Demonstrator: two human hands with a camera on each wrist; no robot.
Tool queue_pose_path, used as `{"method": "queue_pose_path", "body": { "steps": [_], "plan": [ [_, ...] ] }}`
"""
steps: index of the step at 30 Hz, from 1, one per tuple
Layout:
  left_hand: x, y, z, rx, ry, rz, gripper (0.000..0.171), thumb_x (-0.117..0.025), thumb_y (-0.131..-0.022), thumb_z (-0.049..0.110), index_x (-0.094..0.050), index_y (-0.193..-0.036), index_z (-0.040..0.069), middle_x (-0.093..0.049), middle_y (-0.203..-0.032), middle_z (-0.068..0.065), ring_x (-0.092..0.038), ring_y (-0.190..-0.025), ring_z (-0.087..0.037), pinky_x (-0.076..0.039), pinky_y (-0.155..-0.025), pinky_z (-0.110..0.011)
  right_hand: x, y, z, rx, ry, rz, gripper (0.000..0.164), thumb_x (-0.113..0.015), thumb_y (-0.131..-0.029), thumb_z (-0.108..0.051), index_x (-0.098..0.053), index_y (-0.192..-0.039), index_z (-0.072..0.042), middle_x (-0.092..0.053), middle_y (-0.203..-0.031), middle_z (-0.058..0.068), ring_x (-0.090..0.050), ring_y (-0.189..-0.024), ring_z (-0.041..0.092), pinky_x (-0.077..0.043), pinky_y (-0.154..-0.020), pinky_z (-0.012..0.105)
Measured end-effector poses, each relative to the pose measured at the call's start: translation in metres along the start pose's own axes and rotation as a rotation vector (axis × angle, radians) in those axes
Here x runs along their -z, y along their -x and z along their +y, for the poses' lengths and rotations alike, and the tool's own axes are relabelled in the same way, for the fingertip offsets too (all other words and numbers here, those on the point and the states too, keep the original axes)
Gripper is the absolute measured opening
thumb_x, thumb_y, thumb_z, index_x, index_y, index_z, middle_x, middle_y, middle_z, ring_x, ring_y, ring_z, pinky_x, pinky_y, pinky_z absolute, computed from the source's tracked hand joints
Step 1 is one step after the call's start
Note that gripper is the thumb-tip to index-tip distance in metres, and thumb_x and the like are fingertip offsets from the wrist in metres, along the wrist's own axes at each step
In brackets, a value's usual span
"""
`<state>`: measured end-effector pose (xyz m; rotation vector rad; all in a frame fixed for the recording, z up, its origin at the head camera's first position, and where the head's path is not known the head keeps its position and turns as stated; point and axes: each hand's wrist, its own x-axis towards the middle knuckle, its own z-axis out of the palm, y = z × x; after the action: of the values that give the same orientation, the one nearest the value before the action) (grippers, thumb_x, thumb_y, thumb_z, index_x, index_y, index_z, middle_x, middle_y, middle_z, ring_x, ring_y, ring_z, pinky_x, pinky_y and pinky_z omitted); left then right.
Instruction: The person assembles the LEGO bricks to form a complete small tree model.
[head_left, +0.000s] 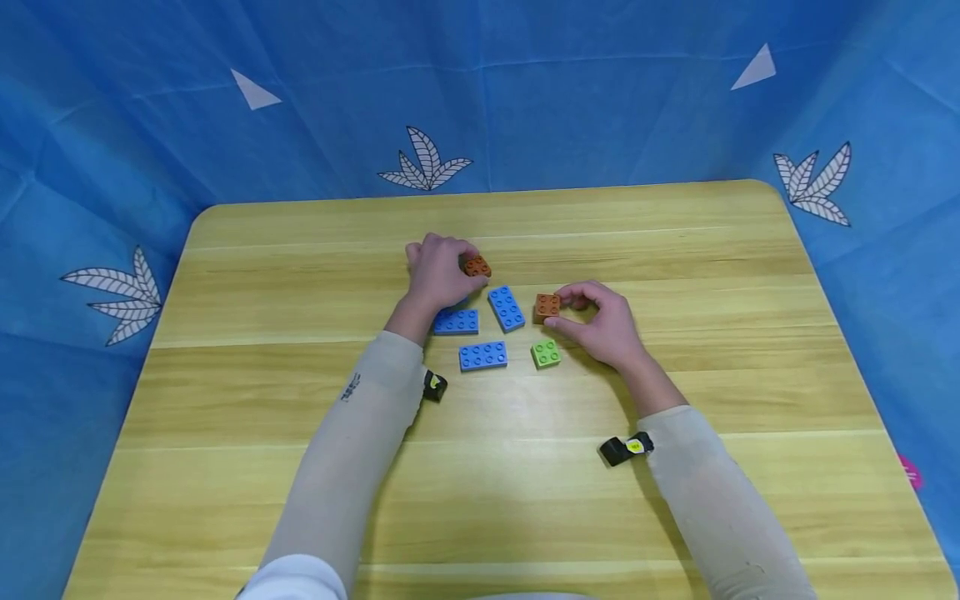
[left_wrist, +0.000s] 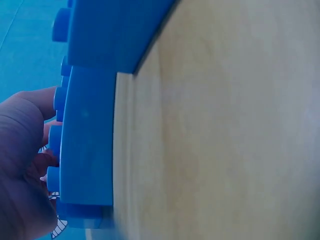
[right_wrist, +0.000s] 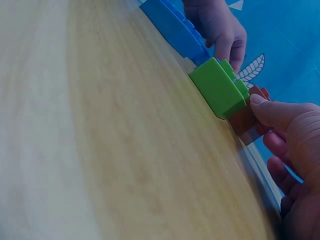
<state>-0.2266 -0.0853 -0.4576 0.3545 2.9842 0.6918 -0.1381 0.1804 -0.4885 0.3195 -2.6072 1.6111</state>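
Observation:
My left hand (head_left: 438,271) reaches to the far middle of the table and pinches a brown four-stud toy brick (head_left: 477,266) between thumb and fingers. In the left wrist view a blue brick (left_wrist: 87,135) hides part of that hand. My right hand (head_left: 600,321) holds another brown brick (head_left: 547,307) by thumb and fingertips from its right side. A small green brick (head_left: 546,353) lies just nearer than this one. Blue eight-stud bricks lie between the hands: one slanted (head_left: 506,308), one in front (head_left: 483,356), one (head_left: 457,322) beside my left wrist, with more blue partly hidden behind it.
The wooden table (head_left: 517,483) has rounded far corners. Behind it and along both sides hangs a blue cloth (head_left: 555,117) with printed leaves and white triangles. Black straps with small devices (head_left: 618,451) sit at both wrists.

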Motion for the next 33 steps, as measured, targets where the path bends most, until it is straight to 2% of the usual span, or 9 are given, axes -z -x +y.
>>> {"method": "queue_pose_path", "body": {
  "steps": [5, 9, 22, 27, 33],
  "plan": [
    [0.0, 0.001, 0.0, -0.003, -0.014, 0.012, 0.04, -0.081, -0.082, 0.043, -0.074, -0.114, 0.019, -0.067, -0.106, 0.002, -0.046, -0.11, -0.024, -0.021, -0.095, -0.049, 0.0, 0.0, 0.0, -0.005, 0.0, 0.0, 0.036, -0.088, -0.077, -0.012, -0.071, -0.108, -0.006, -0.065, -0.098, 0.008, -0.054, -0.092, 0.024, -0.042, -0.083, 0.042],
    [0.0, 0.006, 0.005, -0.033, 0.034, 0.037, 0.041, -0.08, -0.083, 0.043, -0.074, -0.115, 0.02, -0.067, -0.108, 0.005, -0.046, -0.112, -0.023, -0.019, -0.096, -0.049, -0.001, 0.0, 0.0, -0.01, 0.002, -0.003, 0.035, -0.088, -0.077, -0.013, -0.072, -0.108, -0.007, -0.065, -0.099, 0.007, -0.054, -0.093, 0.024, -0.042, -0.084, 0.042],
    [-0.008, 0.029, 0.049, -0.198, 0.204, 0.052, 0.034, -0.081, -0.084, 0.039, -0.075, -0.114, 0.023, -0.066, -0.112, 0.01, -0.046, -0.116, -0.018, -0.015, -0.098, -0.055, -0.001, 0.0, 0.005, -0.011, 0.019, -0.011, 0.036, -0.089, -0.076, -0.013, -0.072, -0.108, -0.006, -0.068, -0.099, 0.007, -0.056, -0.093, 0.024, -0.044, -0.084, 0.042],
    [-0.009, 0.035, 0.059, -0.239, 0.236, 0.042, 0.033, -0.083, -0.082, 0.036, -0.076, -0.111, 0.023, -0.067, -0.108, 0.01, -0.046, -0.115, -0.019, -0.015, -0.096, -0.055, -0.001, -0.001, 0.004, 0.001, 0.026, -0.011, 0.036, -0.089, -0.076, -0.012, -0.072, -0.107, -0.006, -0.069, -0.098, 0.007, -0.057, -0.093, 0.024, -0.044, -0.084, 0.042],
    [-0.015, 0.039, 0.065, -0.261, 0.257, -0.002, 0.032, -0.084, -0.082, 0.038, -0.076, -0.11, 0.025, -0.067, -0.107, 0.013, -0.048, -0.112, -0.017, -0.015, -0.096, -0.053, -0.002, -0.002, 0.004, 0.025, 0.018, -0.007, 0.035, -0.089, -0.076, -0.011, -0.072, -0.105, -0.005, -0.069, -0.097, 0.007, -0.058, -0.092, 0.025, -0.044, -0.084, 0.042]
  ]
}}
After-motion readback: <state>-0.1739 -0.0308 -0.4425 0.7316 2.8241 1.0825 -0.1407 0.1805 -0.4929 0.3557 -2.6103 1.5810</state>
